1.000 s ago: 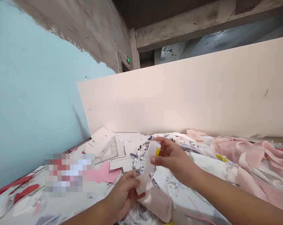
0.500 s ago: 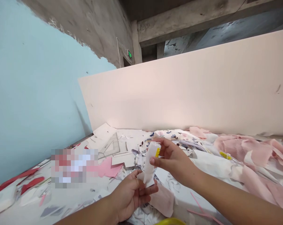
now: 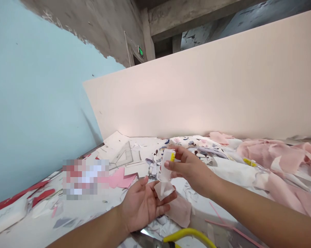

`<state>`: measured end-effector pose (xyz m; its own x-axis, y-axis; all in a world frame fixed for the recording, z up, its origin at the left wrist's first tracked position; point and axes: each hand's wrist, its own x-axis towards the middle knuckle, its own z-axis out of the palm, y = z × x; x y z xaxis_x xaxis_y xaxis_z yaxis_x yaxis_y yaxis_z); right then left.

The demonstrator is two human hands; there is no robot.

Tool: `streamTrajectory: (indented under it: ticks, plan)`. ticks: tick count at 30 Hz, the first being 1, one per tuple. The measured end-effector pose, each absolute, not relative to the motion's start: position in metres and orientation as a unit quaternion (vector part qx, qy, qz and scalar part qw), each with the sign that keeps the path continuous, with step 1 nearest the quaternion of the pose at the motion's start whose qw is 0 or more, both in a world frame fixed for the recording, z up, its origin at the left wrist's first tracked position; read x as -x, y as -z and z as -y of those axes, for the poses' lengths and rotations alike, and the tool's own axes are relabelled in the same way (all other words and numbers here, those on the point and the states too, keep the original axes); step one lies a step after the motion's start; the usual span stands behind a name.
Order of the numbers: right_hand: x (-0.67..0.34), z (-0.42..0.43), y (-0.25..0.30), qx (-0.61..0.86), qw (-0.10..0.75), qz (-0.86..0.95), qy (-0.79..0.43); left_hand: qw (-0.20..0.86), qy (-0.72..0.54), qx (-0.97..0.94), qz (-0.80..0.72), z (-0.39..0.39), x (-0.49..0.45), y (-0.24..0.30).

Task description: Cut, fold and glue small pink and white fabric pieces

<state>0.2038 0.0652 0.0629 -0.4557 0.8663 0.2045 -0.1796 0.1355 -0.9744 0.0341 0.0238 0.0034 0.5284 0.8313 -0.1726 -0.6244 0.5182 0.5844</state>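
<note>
A translucent white squeeze bottle point(image 3: 165, 174) with a yellow label is gripped near its base by my right hand point(image 3: 188, 165), thumb on the near side. Its nozzle points down onto a small whitish piece point(image 3: 169, 190), paper or cloth, I cannot tell which. That piece lies across the fingers of my left hand point(image 3: 141, 208), which is palm up with thumb and fingers apart. Just below the left hand lie scissors point(image 3: 189, 232) with yellow handles, partly cut off by the frame's lower edge.
Paper scraps point(image 3: 160, 224) and a pale pink piece point(image 3: 180, 210) cover the table nearby. Pink cloth point(image 3: 258, 151) and another yellow-labelled item point(image 3: 249, 162) lie right. A triangle ruler point(image 3: 124, 155) and pink paper point(image 3: 121, 179) lie left. A pale panel point(image 3: 196, 96) stands behind.
My left thumb and fingers have opened away from the small piece, which now lies on the fingers under the nozzle. The view has shifted, showing more of the scissors.
</note>
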Motion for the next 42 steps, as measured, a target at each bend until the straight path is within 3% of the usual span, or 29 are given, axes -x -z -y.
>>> streamTrajectory:
  ticks: [14,21,30,42]
  plan:
    - [-0.199,-0.057,-0.057,0.267,0.514,0.598,-0.554,0.844,-0.433,-0.216,-0.231,-0.024,-0.033,-0.005]
    - [-0.198,-0.055,-0.053,0.271,0.499,0.599,-0.564,0.846,-0.429,-0.228,-0.22,-0.024,-0.03,-0.003]
    - [-0.204,-0.087,-0.044,0.262,0.453,0.488,-0.698,0.852,-0.421,-0.234,-0.205,-0.027,-0.029,-0.001]
    - [-0.2,-0.079,-0.047,0.197,0.43,0.482,-0.738,0.848,-0.42,-0.241,-0.215,-0.025,-0.029,-0.001]
